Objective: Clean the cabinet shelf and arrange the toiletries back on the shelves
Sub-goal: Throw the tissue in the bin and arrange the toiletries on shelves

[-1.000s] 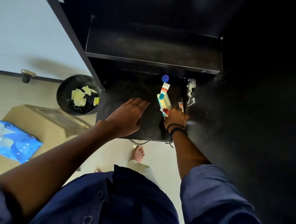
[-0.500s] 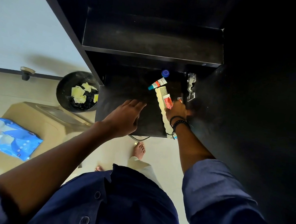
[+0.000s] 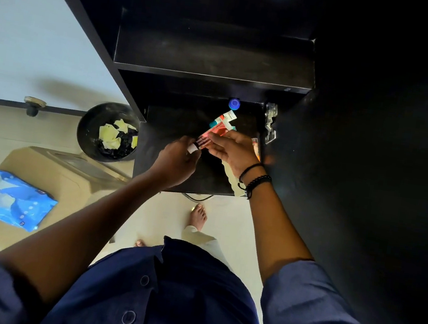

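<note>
A red toothpaste tube [image 3: 211,134] is held over the lower black shelf [image 3: 168,128]. My left hand [image 3: 177,162] pinches its white cap end, and my right hand [image 3: 232,148] grips its body. Behind it lies a white tube with a teal cap [image 3: 224,118]. A blue bottle cap [image 3: 234,103] shows at the back of the shelf. A pale yellow comb [image 3: 230,175] lies under my right wrist, partly hidden. The upper shelf [image 3: 216,53] is bare and dusty.
A black bin [image 3: 108,131] with crumpled yellow paper stands left of the cabinet. A blue wipes pack [image 3: 14,199] lies on a beige stool-like surface [image 3: 42,172]. The open cabinet door [image 3: 368,182] rises on the right, with metal hinges [image 3: 269,123]. My bare foot [image 3: 199,215] is below the shelf.
My right hand lifted the red tube off the shelf and my left hand came across from the shelf front to grip its cap end. The comb slid toward the shelf edge.
</note>
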Motion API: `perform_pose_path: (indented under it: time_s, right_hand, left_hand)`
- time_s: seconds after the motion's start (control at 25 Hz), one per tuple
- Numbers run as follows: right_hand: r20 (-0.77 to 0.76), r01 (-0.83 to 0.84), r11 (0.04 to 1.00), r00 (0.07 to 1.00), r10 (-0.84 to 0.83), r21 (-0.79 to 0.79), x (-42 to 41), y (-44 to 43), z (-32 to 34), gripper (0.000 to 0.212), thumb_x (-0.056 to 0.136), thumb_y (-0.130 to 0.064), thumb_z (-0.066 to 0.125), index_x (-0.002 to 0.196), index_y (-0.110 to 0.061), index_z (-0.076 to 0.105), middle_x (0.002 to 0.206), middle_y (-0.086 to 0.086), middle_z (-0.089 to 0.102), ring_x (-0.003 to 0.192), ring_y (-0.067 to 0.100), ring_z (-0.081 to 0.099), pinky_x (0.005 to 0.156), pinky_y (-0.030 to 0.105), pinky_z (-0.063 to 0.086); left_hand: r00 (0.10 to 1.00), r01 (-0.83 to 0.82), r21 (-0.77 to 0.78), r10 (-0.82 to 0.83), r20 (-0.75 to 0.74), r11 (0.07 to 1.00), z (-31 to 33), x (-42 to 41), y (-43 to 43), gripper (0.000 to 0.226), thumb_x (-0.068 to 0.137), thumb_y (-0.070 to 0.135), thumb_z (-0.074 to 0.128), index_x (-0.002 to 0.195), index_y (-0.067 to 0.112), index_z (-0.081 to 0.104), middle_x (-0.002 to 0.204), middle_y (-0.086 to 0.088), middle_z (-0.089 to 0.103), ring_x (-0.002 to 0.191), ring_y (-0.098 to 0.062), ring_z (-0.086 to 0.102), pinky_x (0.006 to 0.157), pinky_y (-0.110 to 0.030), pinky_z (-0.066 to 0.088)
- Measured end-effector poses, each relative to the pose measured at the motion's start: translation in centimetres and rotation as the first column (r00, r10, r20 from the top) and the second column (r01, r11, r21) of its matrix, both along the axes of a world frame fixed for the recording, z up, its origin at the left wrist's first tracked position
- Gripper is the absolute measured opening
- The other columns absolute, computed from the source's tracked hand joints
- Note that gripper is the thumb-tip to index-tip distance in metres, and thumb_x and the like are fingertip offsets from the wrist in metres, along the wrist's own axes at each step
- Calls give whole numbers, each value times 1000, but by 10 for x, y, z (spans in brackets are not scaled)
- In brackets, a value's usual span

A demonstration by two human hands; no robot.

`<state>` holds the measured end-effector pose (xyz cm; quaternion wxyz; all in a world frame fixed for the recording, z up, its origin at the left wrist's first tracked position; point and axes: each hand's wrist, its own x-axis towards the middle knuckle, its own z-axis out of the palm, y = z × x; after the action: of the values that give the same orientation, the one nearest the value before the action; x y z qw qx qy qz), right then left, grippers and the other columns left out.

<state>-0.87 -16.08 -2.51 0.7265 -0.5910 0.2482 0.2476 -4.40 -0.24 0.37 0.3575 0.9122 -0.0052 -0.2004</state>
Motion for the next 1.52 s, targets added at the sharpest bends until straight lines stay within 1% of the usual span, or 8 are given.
perform_pose_path:
  time_s: [0.16,0.24,0.32,0.4,0.6,0.92,1.28,1.52]
  right_hand:
    - [30,-95,995,995,94,42,-1,-7,6,26,92,-22,61,110,-4,63,96,10,72,81,18,72,77,29,60]
    - [37,-51,952,997,65,-301,4,-18,-5,36,91,-33,61,112,-4,63,101,14,71,85,23,70,82,39,59]
    - [-11,-97,637,990,137,-765,7,-38,-22,32,89,-31,63,111,-9,62,108,14,69,100,31,66,91,44,53]
    - [-205,-290,346,943,262,-892,2,-50,-34,37,88,-21,62,122,-8,54,119,16,62,112,36,59,91,42,50]
    - [-256,-339,206,903,346,-918,-4,-52,-53,54,90,-14,61,137,-6,36,123,19,58,114,39,57,89,45,50]
    - [-34,-81,503,994,104,-861,0,-37,-31,30,83,-11,65,111,-4,60,115,18,65,109,34,61,87,34,49]
    - [390,-36,823,868,307,-567,-2,27,57,17,75,-13,74,90,-20,69,86,5,74,76,19,71,75,42,59]
    - [468,-24,877,839,279,-480,15,48,118,27,79,-6,72,106,-8,66,92,6,71,83,18,70,74,26,59]
  left_hand:
    - [997,-50,-15,49,-54,999,-1,3,0,22,91,28,55,108,15,60,96,-9,69,84,-29,66,77,-45,56]
    - [993,-73,-33,70,-90,997,0,2,0,24,92,30,55,112,16,58,97,-10,69,83,-29,67,76,-46,57]
    - [993,-85,-29,82,-91,996,3,1,-1,27,95,30,52,116,13,54,103,-13,67,87,-30,66,77,-44,57]
    - [994,-84,-15,82,-72,996,4,1,-2,31,98,29,48,122,10,49,111,-14,65,89,-28,64,72,-38,55]
    - [998,-53,6,53,-37,999,13,-1,-1,30,100,30,43,122,9,43,115,-15,62,87,-25,60,66,-37,50]
    - [991,-87,-108,97,94,990,39,-6,9,24,102,33,33,104,10,42,76,6,49,58,-11,49,52,-30,38]
    - [926,-195,-289,273,261,937,77,0,34,36,98,34,28,108,4,45,84,-13,56,69,-30,54,59,-44,43]
    - [853,-491,-507,510,-112,709,103,23,37,23,101,27,42,114,9,49,81,-2,57,63,-13,51,57,-31,46]
